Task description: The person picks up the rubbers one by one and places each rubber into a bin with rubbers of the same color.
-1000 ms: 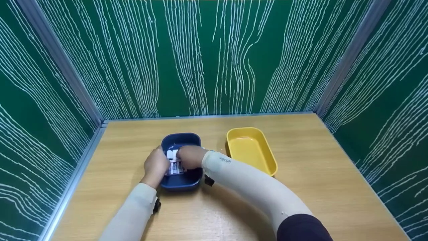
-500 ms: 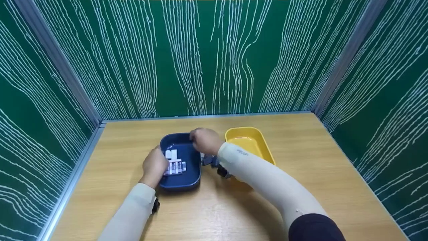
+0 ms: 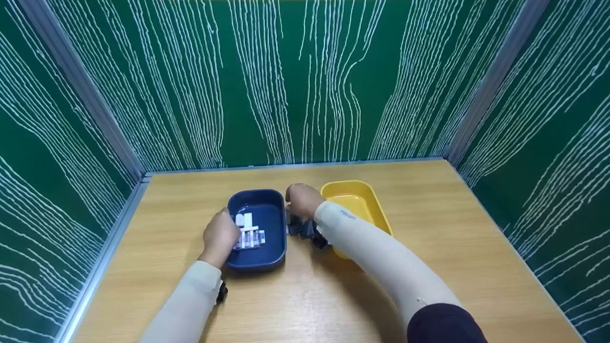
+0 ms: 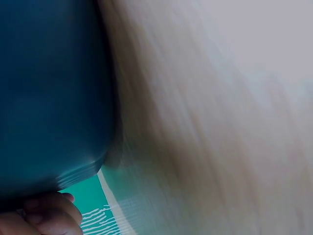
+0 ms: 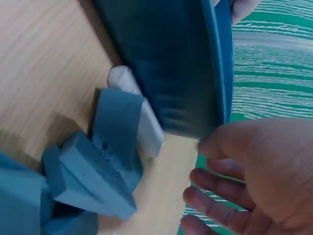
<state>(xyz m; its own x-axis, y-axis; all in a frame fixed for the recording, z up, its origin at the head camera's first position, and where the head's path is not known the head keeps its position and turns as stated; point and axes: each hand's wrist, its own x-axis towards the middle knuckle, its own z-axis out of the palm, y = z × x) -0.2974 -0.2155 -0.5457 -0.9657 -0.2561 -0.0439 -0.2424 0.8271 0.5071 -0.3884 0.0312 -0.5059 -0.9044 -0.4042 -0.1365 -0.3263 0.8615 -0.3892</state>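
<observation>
My left hand (image 3: pixel 221 236) grips the left rim of the dark blue tray (image 3: pixel 274 219), its fingers curled against the wall in the left wrist view. Inside the tray, toward its left side, lie several small white blocks (image 3: pixel 248 220), some with printed bands. My right hand (image 3: pixel 305 201) is just off the tray's far right side, holding nothing. In the right wrist view its thumb tip is right at the tray's rim and the other fingers hang loosely bent. Beside the tray's right wall lie several blue-grey blocks (image 5: pixel 112 132) and one white block (image 5: pixel 150 129).
A yellow tray (image 3: pixel 383 216) stands to the right, partly covered by my right forearm. Both trays are on a wooden table (image 3: pixel 452 247). Green walls (image 3: pixel 257 128) with white wavy lines and grey metal posts (image 3: pixel 486 81) enclose the table.
My right hand has come up out of the blue tray and moved right, past its rim, uncovering the white blocks inside. The left hand has stayed at the left rim.
</observation>
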